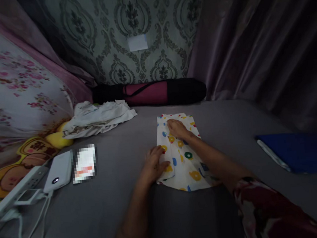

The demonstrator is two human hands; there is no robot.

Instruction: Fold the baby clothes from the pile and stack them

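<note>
A white shirt-like garment (191, 168) with yellow, blue, green and red prints lies flat on the grey bed surface in front of me. Its left side is folded inward in a long strip, and its bottom edge is curved. My left hand (154, 165) rests on the lower left edge of the fold, thumb and fingers apart. Farther up, my right hand (177, 128) presses on the cloth near the top, its fingers bent and close together. The right forearm hides part of the garment's right side.
Crumpled white cloth (99, 117) lies at the back left. Nearer are a blurred-out card-like item (84, 163), a white power bank (59, 171) and a power strip (17, 196) with cables. A black and maroon long bag (147, 94) lies along the wall; a blue folded item (304, 152) lies right.
</note>
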